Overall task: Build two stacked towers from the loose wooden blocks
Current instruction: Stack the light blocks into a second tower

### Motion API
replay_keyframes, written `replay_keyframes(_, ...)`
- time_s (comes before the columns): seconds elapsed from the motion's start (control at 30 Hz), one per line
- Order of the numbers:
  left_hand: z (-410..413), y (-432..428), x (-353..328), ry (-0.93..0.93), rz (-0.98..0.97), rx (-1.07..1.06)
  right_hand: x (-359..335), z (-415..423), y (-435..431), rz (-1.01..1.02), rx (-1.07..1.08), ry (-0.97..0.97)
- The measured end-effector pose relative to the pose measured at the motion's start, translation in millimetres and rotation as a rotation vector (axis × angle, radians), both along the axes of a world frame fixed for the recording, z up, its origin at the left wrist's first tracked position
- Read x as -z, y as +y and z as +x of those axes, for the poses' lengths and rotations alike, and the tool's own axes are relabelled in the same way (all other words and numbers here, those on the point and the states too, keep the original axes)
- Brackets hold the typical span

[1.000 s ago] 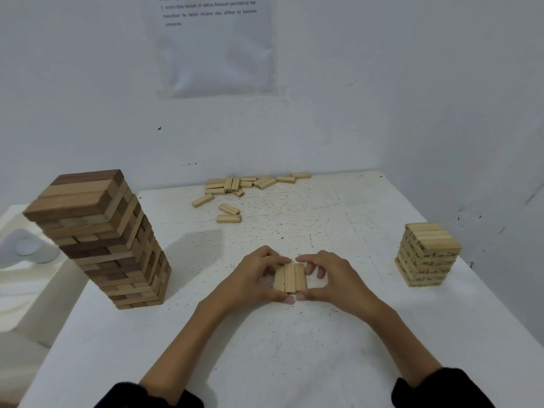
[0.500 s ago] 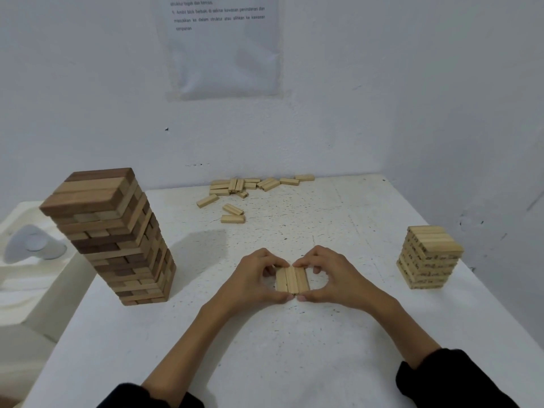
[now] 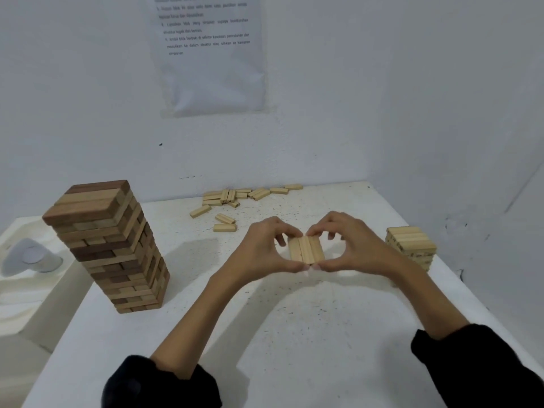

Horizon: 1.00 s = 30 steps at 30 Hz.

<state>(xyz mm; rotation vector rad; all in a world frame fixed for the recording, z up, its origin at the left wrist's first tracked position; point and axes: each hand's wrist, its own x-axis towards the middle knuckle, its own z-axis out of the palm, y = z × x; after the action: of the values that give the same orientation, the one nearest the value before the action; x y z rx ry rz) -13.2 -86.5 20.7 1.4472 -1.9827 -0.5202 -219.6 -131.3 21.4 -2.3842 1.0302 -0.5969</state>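
Note:
Three pale wooden blocks (image 3: 306, 250) are pressed side by side into one flat row and held up off the white table (image 3: 294, 334). My left hand (image 3: 262, 251) pinches the row from the left. My right hand (image 3: 350, 248) pinches it from the right. Both thumbs meet under its near end. A tall tower of mixed dark and light blocks (image 3: 110, 245) stands at the left. A short tower of pale blocks (image 3: 410, 244) stands at the right edge, partly behind my right wrist.
Several loose pale blocks (image 3: 235, 198) lie scattered near the back wall. A printed sheet (image 3: 210, 51) hangs on the wall. Left of the table sits a lower white surface with a white roll (image 3: 31, 257).
Both hands have lifted the row of three blocks off the table and carried it away from me. The camera has tilted up a little.

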Motion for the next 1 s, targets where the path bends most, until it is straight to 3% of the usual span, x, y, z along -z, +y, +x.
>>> replay_keyframes(0.37,-98.9,-42.5,-45.0,0.01,-0.06,0.116,-62.7,-103.4,-25.7,0.039,0.107,0.112)
replay_keyframes(0.67,-149.7,-58.4,-38.0,-0.007,0.044,0.189,-48.6,-155.1,-37.8,0.119,0.163,0.133)
replay_keyframes(1.0,-160.0,-61.3,-20.4,-0.079,0.087,0.133,-27.0,-161.6,-47.5,0.16,0.147,0.131)
